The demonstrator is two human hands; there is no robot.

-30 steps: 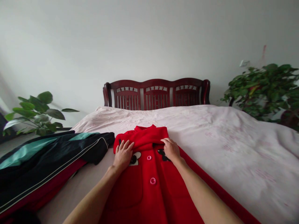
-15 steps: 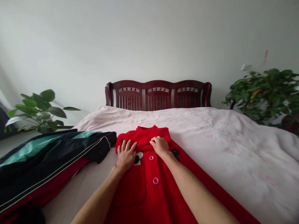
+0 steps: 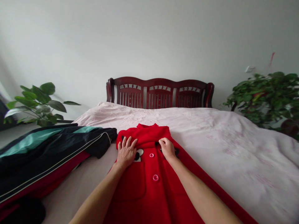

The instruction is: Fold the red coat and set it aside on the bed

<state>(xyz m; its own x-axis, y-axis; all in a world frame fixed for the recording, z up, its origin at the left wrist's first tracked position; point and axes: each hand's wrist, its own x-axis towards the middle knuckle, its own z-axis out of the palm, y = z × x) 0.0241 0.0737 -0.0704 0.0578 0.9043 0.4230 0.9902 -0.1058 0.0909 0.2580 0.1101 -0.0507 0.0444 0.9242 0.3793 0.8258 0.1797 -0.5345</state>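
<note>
A red coat with round pink-rimmed buttons and a patch pocket lies face up on the bed, its collar toward the headboard. My left hand rests flat on its left chest, fingers spread, beside a black-and-white eye-like patch. On the other side of the button line, my right hand is closed, with thumb and fingers pressed together at the coat's upper front. It seems to pinch the red cloth there, though the fingertips are partly hidden. A dark detail shows just left of those fingers.
Dark clothes with teal panels and white piping lie left of the coat. A pale floral sheet covers the bed, backed by a dark red wooden headboard. Leafy plants stand at the left and right.
My right hand has moved rightward from near the button line, and a dark detail now shows beside its fingers. My left hand stays on the coat. The view has shifted slightly.
</note>
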